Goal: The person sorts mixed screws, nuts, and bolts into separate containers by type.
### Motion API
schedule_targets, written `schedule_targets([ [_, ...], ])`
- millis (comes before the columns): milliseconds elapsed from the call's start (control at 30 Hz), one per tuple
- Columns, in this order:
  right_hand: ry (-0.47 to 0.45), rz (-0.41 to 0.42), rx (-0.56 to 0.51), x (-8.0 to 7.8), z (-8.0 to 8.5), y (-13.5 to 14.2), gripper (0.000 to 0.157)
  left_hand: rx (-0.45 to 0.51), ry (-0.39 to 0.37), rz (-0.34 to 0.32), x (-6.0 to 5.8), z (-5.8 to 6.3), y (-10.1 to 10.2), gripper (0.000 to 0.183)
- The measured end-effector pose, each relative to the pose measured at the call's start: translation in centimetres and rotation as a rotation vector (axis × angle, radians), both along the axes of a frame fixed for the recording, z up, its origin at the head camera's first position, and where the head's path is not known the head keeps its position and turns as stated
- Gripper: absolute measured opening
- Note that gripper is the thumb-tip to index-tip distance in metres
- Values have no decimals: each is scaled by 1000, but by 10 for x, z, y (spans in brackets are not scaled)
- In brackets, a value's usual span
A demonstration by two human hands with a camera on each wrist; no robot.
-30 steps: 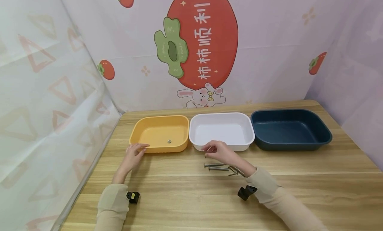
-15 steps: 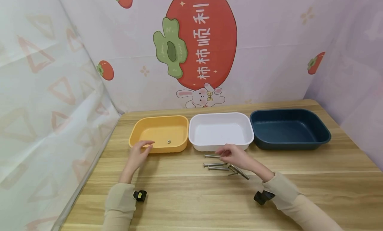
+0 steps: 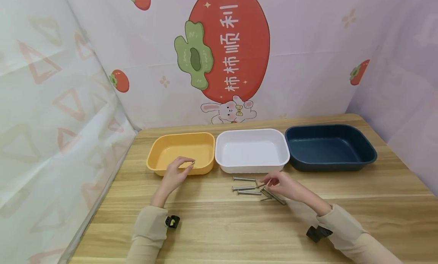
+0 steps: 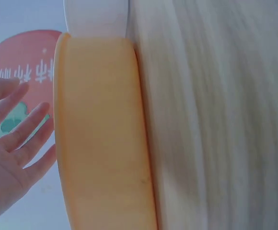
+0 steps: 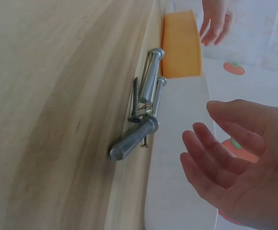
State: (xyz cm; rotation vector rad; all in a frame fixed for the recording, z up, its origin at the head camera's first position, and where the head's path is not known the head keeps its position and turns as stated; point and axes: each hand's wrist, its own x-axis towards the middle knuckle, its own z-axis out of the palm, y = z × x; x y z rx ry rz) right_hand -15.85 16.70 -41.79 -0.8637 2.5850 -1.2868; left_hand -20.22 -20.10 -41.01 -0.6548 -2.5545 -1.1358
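My left hand (image 3: 175,175) hovers over the front side of the yellow tray (image 3: 205,168), thumb and fingers spread. Its fingertips overlap a small nut (image 3: 193,162) inside that tray in the head view. In the left wrist view the left fingers (image 4: 23,132) are spread and grip nothing. Above the right end of a loose group of metal fasteners, my right hand (image 3: 285,187) has its fingers loosely bent with nothing between them. That group includes several long bolts (image 3: 249,193) and a dark threaded screw (image 5: 136,93), all lying on the wooden table.
A white tray (image 3: 253,169) stands in the middle of the row, behind the fasteners. To its right is a dark blue tray (image 3: 333,167). The three trays sit side by side along the table's back, before a printed cloth backdrop (image 3: 301,85).
My left hand has moved right along the yellow tray's front, up to the nut. My right hand has moved right from the white tray's front, uncovering a bolt.
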Motion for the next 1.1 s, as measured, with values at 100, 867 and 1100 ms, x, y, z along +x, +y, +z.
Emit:
schedule_targets([
  [100,-15,-7,18,3,0,6,18,-5,0,-23,-1,2,10,18],
  [867,-101,-12,30,12,-16,23,26,-103,-4,-163,-3,-2,75,23],
  [1100,-116,-28,41,9,-21,25,28,-100,-21,-197,-5,-3,85,22],
])
